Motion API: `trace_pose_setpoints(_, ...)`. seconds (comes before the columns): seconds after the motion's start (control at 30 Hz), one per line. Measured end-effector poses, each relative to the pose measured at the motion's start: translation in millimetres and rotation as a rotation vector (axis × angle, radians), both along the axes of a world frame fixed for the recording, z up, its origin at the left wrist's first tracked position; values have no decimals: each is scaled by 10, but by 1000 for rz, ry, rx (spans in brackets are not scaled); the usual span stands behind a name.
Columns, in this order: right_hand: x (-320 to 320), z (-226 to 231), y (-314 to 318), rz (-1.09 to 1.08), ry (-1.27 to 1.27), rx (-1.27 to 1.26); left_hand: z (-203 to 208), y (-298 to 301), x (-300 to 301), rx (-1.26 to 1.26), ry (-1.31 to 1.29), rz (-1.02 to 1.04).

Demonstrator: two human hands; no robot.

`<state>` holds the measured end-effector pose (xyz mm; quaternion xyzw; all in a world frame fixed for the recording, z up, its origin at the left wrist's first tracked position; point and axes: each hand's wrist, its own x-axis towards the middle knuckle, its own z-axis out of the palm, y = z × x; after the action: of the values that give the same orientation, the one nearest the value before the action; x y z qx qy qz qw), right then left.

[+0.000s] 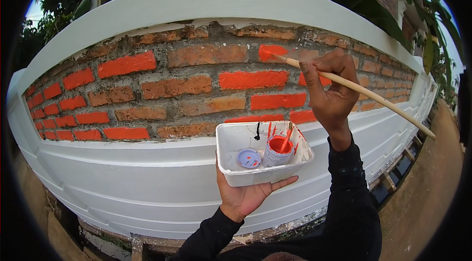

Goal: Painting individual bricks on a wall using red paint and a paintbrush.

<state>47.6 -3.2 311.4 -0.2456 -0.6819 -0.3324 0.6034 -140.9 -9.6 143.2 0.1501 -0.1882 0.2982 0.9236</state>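
Note:
My right hand (332, 86) pinches a long paintbrush (376, 98) with a pale wooden handle. Its tip touches a brick (272, 53) whose left part is wet with bright orange-red paint. Below, my left hand (244, 197) supports a white plastic tub (246, 178) from underneath, its fingers partly hidden behind it. Inside the tub stands an uncapped paint jar (276, 158) of orange-red paint, with a second, small brush (287, 138) leaning in it. A round lid (249, 158) with orange specks lies beside the jar. Orange and black smears mark the tub's inner wall.
A brick panel (177, 85) mixes painted orange bricks with bare ones, framed by a white wall border (196, 0). Large green leaves (361, 8) overhang at the upper right. A gutter (393, 175) and a brown path (418, 202) run along the right side.

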Motion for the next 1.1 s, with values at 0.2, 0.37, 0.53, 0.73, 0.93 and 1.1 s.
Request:
trace_pose_setpoints(0.2,22,12,-31,-59,-28,-41,6,26,25,2,39,2)
trace_pose_setpoints(0.37,33,12,-35,-57,-81,-29,15,39,42,19,36,-2)
trace_pose_setpoints(0.53,103,9,-102,-49,-56,2,-9,29,52,5,28,2)
trace_pose_setpoints(0.73,190,71,-75,-100,-146,-33,35,41,124,1,-2,-29)
trace_pose_setpoints(0.93,429,11,-35,145,-43,-204,145,69,293,8,-14,-101)
trace_pose_setpoints(1.1,972,-164,43,378,171,-301,156,37,363,15,-32,-158)
